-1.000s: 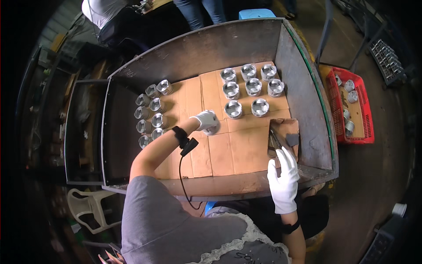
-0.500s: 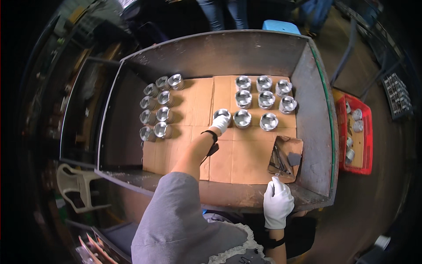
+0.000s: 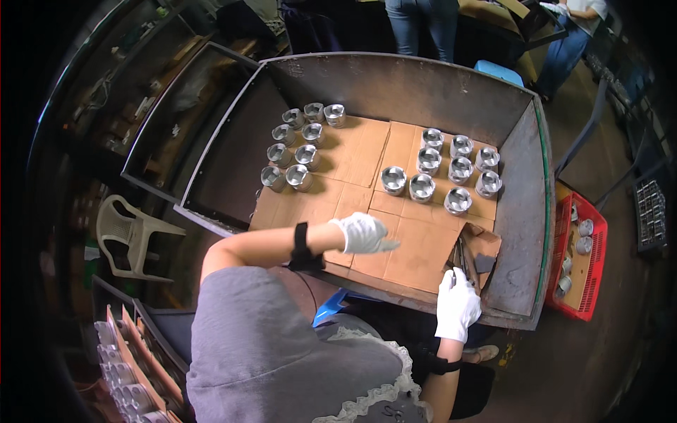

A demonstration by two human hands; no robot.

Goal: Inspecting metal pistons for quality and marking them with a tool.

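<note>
My left hand [image 3: 363,234], in a white glove, is over the cardboard sheet [image 3: 331,211] with its fingers stretched to the right and nothing in them. Beyond it stands a silver metal piston [image 3: 393,180], the nearest one, not touched. More pistons [image 3: 458,201] stand in rows to the right, and another group [image 3: 298,178] is at the left. My right hand [image 3: 457,310], also gloved, is by the metal bin's front edge, fingers drawn together; what they hold is too small to name. Just past its fingertips sits a small cardboard box [image 3: 486,247] with dark slim tools [image 3: 465,257].
Metal walls of the bin [image 3: 423,81] enclose the cardboard. A red crate [image 3: 596,261] with pistons stands to the right, a blue stool [image 3: 498,72] behind. At left are a white plastic chair [image 3: 134,233] and a rack of pistons [image 3: 123,374]. People stand beyond the bin.
My left hand has let go of the piston at the row's left end and drawn back toward me. The view has turned; my right hand stays by the small box.
</note>
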